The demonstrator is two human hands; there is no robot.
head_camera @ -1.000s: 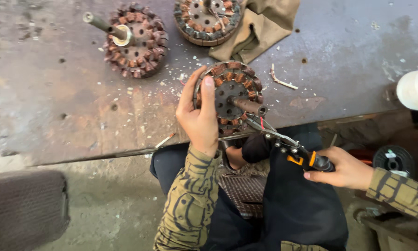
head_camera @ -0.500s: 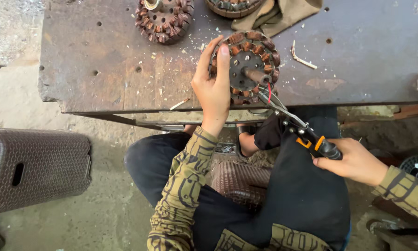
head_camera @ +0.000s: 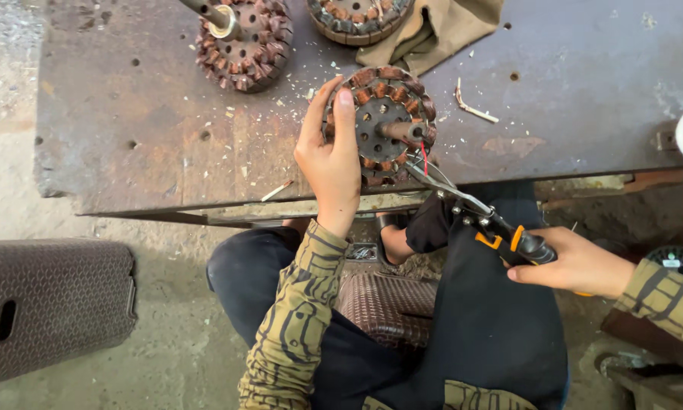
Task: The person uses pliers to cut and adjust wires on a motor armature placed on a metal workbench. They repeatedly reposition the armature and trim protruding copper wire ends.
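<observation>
Left hand [head_camera: 331,163] grips the copper-wound stator [head_camera: 381,125] by its left rim, tilting it up at the near edge of the metal bench [head_camera: 144,137]. Right hand [head_camera: 577,266] wrapped tight around black-and-orange pliers [head_camera: 478,220], tips at the stator's lower right by a red wire [head_camera: 424,158].

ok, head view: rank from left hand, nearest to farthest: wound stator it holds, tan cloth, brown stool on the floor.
1. Stator: in the left hand, at the bench edge.
2. Tan cloth: up and right, at the bench's far side.
3. Brown stool: low left, on the floor.
</observation>
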